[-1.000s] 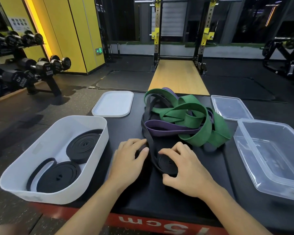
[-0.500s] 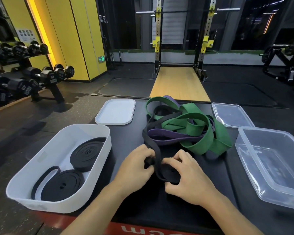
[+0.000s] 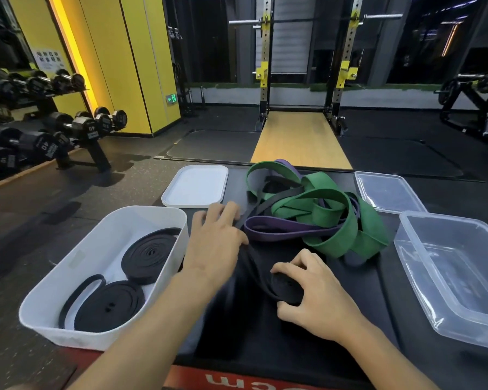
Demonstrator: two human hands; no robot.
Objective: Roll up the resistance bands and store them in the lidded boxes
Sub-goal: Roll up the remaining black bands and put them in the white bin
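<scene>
- On the black padded platform [image 3: 364,277] right in front of the person, both hands are on one black band [image 3: 286,285], which is partly wound into a flat coil.
- Right hand [image 3: 319,299]: fingers curled over the far side of that coil and thumb tucked against the near side, so it's clamped round the coil, which lies flat on the platform.
- Left hand [image 3: 217,243]: palm down with fingers spread over the loose tail of the same band, up by the pile. It's motion-blurred, so honestly can't tell whether it's pinching the strap or just lying on it.
- That loose tail runs from the coil, under the left hand, and off into the tangled pile.
- Pile count: wide green band [image 3: 347,220] loops (can't tell if that's one band or two, too knotted) and one purple band [image 3: 276,233] threaded through underneath.
- Boxes: two. White box [image 3: 76,266] on the left, clear box [image 3: 462,277] on the right, both with lids off.
- Lids: two. White lid [image 3: 195,185] lies flat behind the white box, clear lid [image 3: 386,190] flat behind the clear box.
- Inside the white box: two rolled black bands, one at the far end [image 3: 150,254] and one at the near end [image 3: 107,308], lying flat side by side and touching. The near one has a bit of tail looping out.
- Off to the left on the gym floor stands a dumbbell rack [image 3: 68,128].
</scene>
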